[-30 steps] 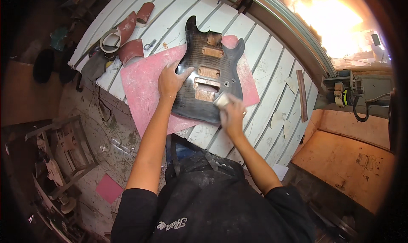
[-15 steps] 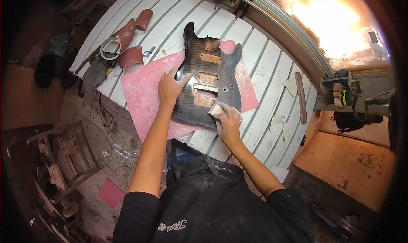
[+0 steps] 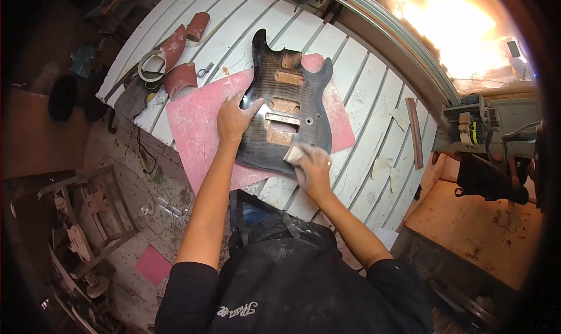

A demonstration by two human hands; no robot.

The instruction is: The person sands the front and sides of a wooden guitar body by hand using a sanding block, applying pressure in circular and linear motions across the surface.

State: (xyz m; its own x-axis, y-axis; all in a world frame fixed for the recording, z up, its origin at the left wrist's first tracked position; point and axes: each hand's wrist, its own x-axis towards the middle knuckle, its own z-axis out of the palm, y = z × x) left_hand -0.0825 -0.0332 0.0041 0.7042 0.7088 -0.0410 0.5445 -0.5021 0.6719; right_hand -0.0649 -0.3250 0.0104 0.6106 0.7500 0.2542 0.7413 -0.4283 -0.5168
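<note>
A dark-stained electric guitar body [image 3: 266, 71] with bare wood cavities lies on a dusty pink sheet [image 3: 196, 128] on the slatted white table [image 3: 368, 77]. My left hand [image 3: 235, 117] grips the body's left edge, with its thumb over the top face. My right hand [image 3: 315, 171] is closed on a small pale block [image 3: 293, 155], which rests on the lower right of the body and is partly hidden and smeared by motion.
Red abrasive tubes [image 3: 175, 42] and a ring [image 3: 151, 64] lie at the back left. A wooden strip [image 3: 414, 132] is at the right, beside a machine [image 3: 467, 124]. A dark bag-like object [image 3: 489, 176] is in an orange-brown compartment [image 3: 444, 217]. A wooden rack [image 3: 93, 217] stands low left.
My right hand has moved left and down across the body with the block. The dark object in the right compartment has appeared and moved lower. My left hand keeps its grip.
</note>
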